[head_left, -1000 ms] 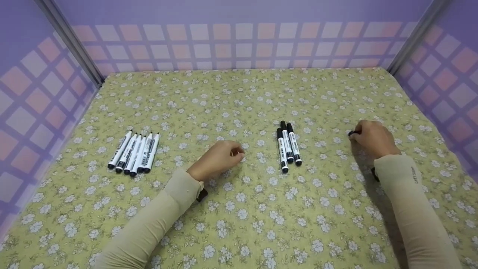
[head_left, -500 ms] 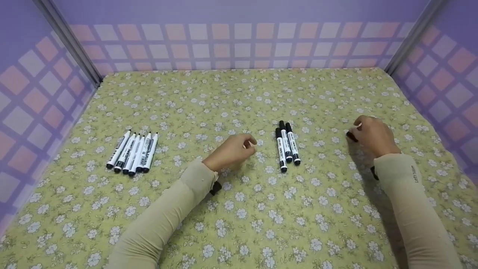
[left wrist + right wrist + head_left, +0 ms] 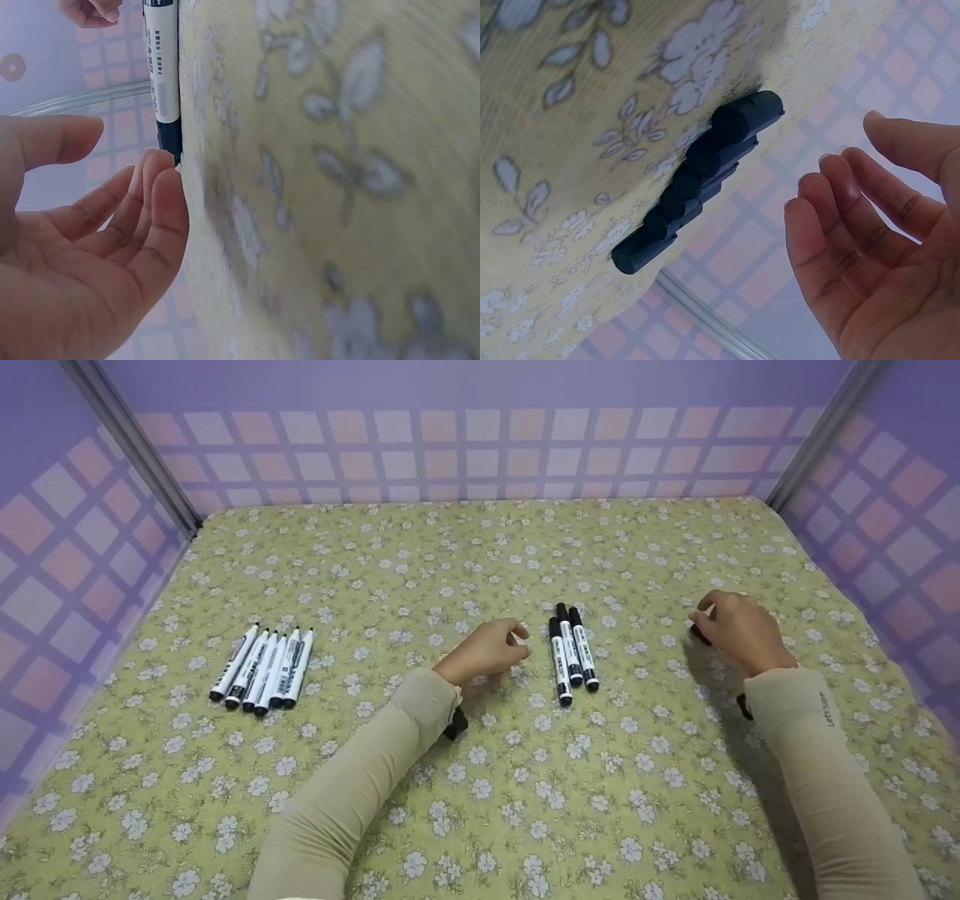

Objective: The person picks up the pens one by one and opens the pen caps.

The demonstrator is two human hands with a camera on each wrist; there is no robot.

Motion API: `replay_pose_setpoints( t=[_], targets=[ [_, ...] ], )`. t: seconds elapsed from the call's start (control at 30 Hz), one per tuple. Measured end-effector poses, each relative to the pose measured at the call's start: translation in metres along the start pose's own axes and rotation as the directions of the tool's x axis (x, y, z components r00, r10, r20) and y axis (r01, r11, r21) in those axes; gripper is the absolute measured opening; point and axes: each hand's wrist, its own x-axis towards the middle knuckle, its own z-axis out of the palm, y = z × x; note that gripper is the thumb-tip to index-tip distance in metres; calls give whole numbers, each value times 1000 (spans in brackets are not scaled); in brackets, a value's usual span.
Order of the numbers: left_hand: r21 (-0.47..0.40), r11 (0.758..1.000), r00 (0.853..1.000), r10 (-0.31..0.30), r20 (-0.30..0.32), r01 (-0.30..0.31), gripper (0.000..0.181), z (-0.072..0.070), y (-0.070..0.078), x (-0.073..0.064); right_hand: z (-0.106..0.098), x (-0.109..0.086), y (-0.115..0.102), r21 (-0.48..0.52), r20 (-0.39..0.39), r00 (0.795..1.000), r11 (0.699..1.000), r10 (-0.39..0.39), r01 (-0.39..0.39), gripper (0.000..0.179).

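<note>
Three white markers with black caps [image 3: 576, 649] lie side by side at the middle of the table. My left hand [image 3: 491, 649] is just left of them, fingers loosely bent and holding nothing. In the left wrist view, its fingertips come close to the end of a marker [image 3: 165, 75]; whether they touch is unclear. My right hand [image 3: 741, 630] hovers beside a row of several black marker caps [image 3: 697, 180], apart from them, with thumb and fingers spread. In the head view that hand hides most of the caps [image 3: 700, 635].
Several white markers without caps [image 3: 262, 669] lie in a row on the left, black tips pointing away. A yellow floral cloth [image 3: 450, 825] covers the table. Purple checked panels [image 3: 480, 442] stand at the back and both sides.
My left hand has moved right and away from me, up to the capped markers. My right hand has let go of a cap and lifted slightly off the row.
</note>
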Motion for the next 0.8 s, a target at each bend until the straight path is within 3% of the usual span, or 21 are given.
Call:
replay_pose_setpoints(
  t=[0.27,0.47,0.57,0.63,0.77,0.8],
  targets=[
    [4,1000,999,-12,30,12,40,9,11,18,1,1,-9,9,17,1000,1000,-10,10,34],
    [-41,995,995,-86,42,87,45,16,18,32,2,3,-16,3,24,1000,1000,-11,11,36],
    [-17,996,996,-87,36,88,48,18,20,38,2,4,-19,4,21,1000,1000,-13,13,36],
    [4,997,996,-79,33,79,45,18,21,41,3,4,-20,10,20,1000,1000,-15,15,37],
    [9,996,996,-85,40,84,21,17,23,47,4,3,-21,21,13,1000,1000,-22,21,37],
    [17,996,995,-91,40,90,25,17,23,48,4,3,-21,21,14,1000,1000,-20,20,37]
  ],
)
